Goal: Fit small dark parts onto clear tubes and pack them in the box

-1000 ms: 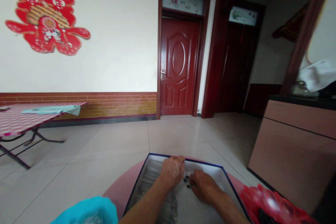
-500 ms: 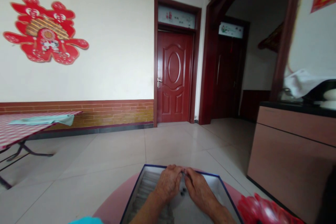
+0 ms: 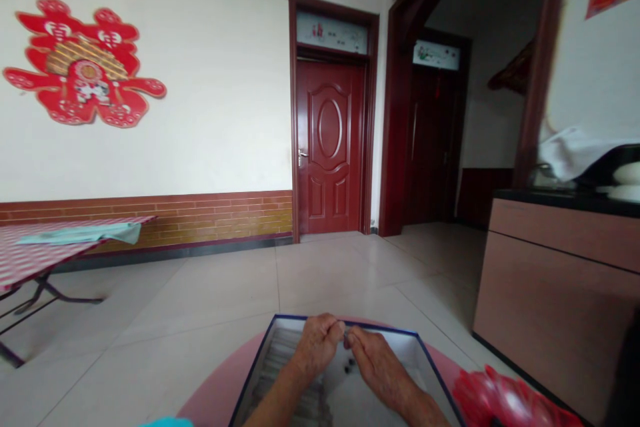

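Round pink tabletop [image 3: 215, 388] is taken up at the near edge by an open box [image 3: 345, 328] with a dark blue rim and white inside, set directly under both hands, so it can be reached by either one. Left hand [image 3: 317, 345] and right hand [image 3: 377, 370] are held over the box, and the fingertips [image 3: 345, 335] of both are pinched in together near its far rim, apparently closed around something small, though what is gripped, if anything, cannot be told. Small dark pieces [image 3: 347, 367] are lying on the white floor of the box just below the fingers, and rows of grey items [image 3: 275, 373] are packed along its left side, clear of the working spot. A red plastic bag [image 3: 510, 401] is placed just right of the box, with a teal item [image 3: 167, 422] at the lower left edge. Farther off, a pink-fronted cabinet [image 3: 555, 293] is seen on the right, a folding table with a red checked cloth [image 3: 35, 247] on the left, and a red door [image 3: 330, 147] straight ahead, beyond the tiled floor [image 3: 200, 300].
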`<action>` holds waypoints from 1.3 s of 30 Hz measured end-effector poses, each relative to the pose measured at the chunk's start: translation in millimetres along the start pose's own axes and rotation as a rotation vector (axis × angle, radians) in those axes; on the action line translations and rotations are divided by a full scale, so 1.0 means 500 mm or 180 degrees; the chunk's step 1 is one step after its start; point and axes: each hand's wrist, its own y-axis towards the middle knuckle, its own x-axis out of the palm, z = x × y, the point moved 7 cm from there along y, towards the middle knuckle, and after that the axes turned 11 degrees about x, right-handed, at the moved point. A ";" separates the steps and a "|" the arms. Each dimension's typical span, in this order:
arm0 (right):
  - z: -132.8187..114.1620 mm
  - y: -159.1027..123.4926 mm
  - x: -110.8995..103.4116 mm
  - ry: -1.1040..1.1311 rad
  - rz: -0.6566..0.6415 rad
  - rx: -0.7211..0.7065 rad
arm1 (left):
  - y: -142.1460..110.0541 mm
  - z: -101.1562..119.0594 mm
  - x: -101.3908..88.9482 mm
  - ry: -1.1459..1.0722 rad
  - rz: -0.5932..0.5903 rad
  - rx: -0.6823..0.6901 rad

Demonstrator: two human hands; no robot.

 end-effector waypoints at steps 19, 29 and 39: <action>0.022 0.023 -0.034 0.2311 0.0326 0.0863 | -0.016 0.027 0.001 0.0298 0.0120 0.0423; 0.057 0.024 -0.008 0.3118 0.0436 0.1544 | -0.011 0.059 0.021 0.0224 -0.0188 0.0735; 0.046 0.019 -0.030 0.2094 0.0551 0.0785 | -0.017 0.057 -0.013 0.1303 -0.0054 0.0566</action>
